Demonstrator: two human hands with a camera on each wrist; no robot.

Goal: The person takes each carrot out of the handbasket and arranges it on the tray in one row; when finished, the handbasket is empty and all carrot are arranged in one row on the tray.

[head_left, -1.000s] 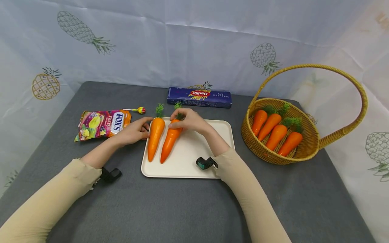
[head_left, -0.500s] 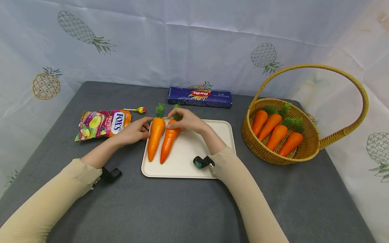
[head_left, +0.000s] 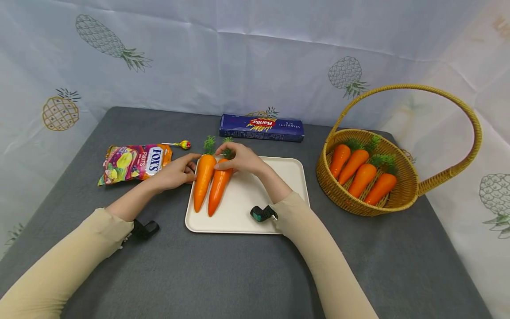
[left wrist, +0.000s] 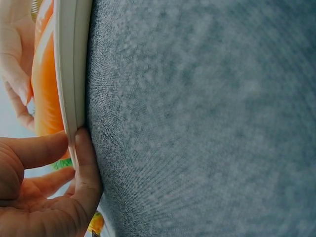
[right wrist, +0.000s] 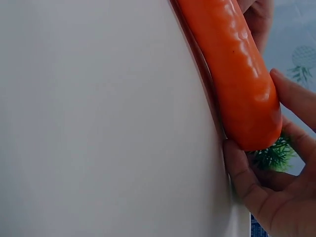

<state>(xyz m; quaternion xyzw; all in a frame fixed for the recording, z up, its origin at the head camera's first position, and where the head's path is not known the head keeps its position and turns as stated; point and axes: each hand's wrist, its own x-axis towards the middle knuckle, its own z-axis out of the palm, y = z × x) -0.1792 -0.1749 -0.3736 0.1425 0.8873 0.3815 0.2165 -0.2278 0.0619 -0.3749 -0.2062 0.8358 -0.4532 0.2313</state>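
Note:
My left hand (head_left: 174,174) pinches the left rim of a cream tray (head_left: 249,192); in the left wrist view its thumb and fingers (left wrist: 88,170) lie on both sides of the tray's edge. Two orange carrots with green tops lie on the tray's left part. The left carrot (head_left: 203,184) is close beside that hand. My right hand (head_left: 244,158) holds the thick top end of the right carrot (head_left: 218,192). In the right wrist view this carrot (right wrist: 237,74) has fingers on both sides of its end, partly covering its green top (right wrist: 274,155).
A wicker basket (head_left: 324,177) with a tall handle stands at the right, with several carrots (head_left: 361,179) inside. Behind the tray lies a blue spaghetti box (head_left: 260,128). A candy bag (head_left: 133,164) and a lollipop (head_left: 184,144) lie at the left on the grey table (head_left: 223,274).
My right hand has shifted left with the right carrot, which now lies nearer to the left carrot. My left hand has stayed at the tray's rim.

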